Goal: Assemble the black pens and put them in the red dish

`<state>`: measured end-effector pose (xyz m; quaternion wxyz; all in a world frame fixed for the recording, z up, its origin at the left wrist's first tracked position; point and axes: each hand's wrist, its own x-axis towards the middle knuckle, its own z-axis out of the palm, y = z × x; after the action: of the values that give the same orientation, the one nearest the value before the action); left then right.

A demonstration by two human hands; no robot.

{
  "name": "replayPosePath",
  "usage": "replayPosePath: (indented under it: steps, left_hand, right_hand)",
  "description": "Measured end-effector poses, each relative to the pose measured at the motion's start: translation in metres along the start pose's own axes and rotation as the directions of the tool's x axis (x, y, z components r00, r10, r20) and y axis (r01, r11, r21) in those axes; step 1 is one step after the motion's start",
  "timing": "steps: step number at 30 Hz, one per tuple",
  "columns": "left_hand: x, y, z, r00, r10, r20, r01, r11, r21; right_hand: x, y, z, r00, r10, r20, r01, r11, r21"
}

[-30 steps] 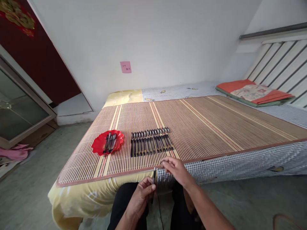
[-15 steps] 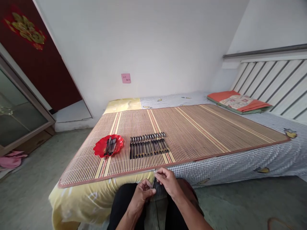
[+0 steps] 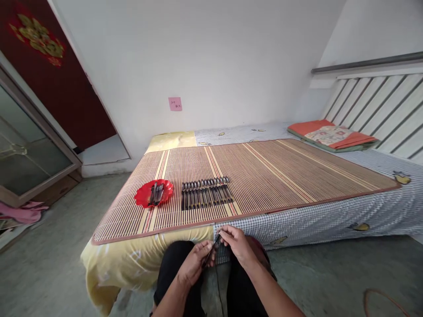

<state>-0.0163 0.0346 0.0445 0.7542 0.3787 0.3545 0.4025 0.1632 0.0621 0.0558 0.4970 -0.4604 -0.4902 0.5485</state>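
Both my hands meet over my lap at the bed's front edge. My left hand (image 3: 194, 263) is closed around the lower part of a dark pen (image 3: 212, 250). My right hand (image 3: 237, 245) pinches the pen's upper end with its fingertips. On the striped bamboo mat (image 3: 280, 176) lies a row of several dark pens (image 3: 205, 193), side by side. To their left a red plate (image 3: 145, 199) holds a few more pens (image 3: 156, 193).
The mat covers a bed with a yellow sheet (image 3: 132, 259) and a checked sheet (image 3: 313, 224). An orange folded cushion (image 3: 332, 135) lies at the far right corner. A pink note (image 3: 175, 104) hangs on the white wall. A glass cabinet (image 3: 26, 154) stands left.
My hands have dropped from the mat's edge towards my lap and come together on the pen. The camera view has shifted back and right a little.
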Motion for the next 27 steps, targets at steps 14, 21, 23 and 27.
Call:
replayPosePath:
  steps: [14, 21, 23, 27]
  left_hand:
    - [0.0019, -0.0068, -0.0011, 0.997, 0.066, -0.026, -0.064, 0.995, 0.077]
    - [0.0008, -0.0074, 0.0001, 1.0, 0.014, -0.015, -0.012, 0.993, 0.114]
    - [0.0019, -0.0074, 0.0004, 0.999, 0.026, -0.04, -0.021, 0.992, 0.124]
    - [0.0043, -0.0091, -0.0002, 0.995, 0.078, -0.067, -0.065, 0.983, 0.174]
  right_hand:
    - [-0.0023, 0.0068, 0.0, 0.999, 0.002, 0.051, -0.002, 1.0, 0.006]
    - [-0.0023, 0.0071, -0.001, 0.997, -0.007, 0.072, 0.008, 1.0, -0.016]
    - [-0.0029, 0.007, -0.0007, 0.997, -0.006, 0.072, 0.007, 1.0, -0.019]
    - [-0.0045, 0.0072, 0.0013, 0.998, 0.005, 0.07, 0.0, 0.998, -0.06]
